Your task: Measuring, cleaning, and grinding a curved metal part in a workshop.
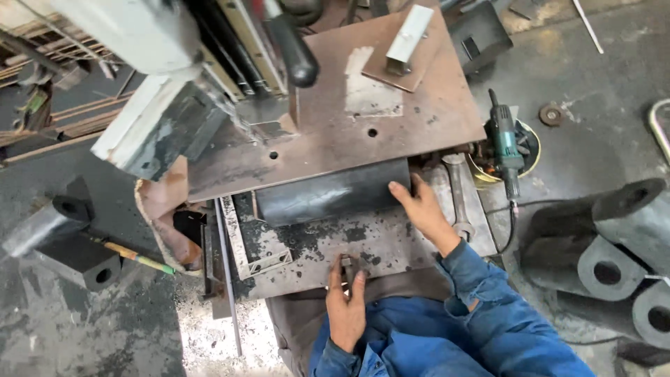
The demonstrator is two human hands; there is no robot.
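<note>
Fingers (354, 281) of the left hand (346, 307) pinch a small metal piece (346, 264) at the near edge of the lower plate (328, 244); the right hand (421, 209) lies open, fingers spread flat against the end of a dark steel block (328, 195).

The small piece is mostly hidden between thumb and fingers, so its shape cannot be made out; the dark block is smooth and rectangular, its far side tucked under the rusty top plate (349, 112), which has drilled holes and a pale scraped patch; a short length of square tube (406, 38) rests on a smaller plate upon it; the machine head (150, 91), white and chipped, is cut off by the upper left edge; a spanner (457, 195) lies just beside the right wrist; a green angle grinder (504, 143) sits near the bench's right side, partly over a round disc; heavy grey castings (614, 244) with bored holes lie on the dusty floor, cut off at the right.
</note>
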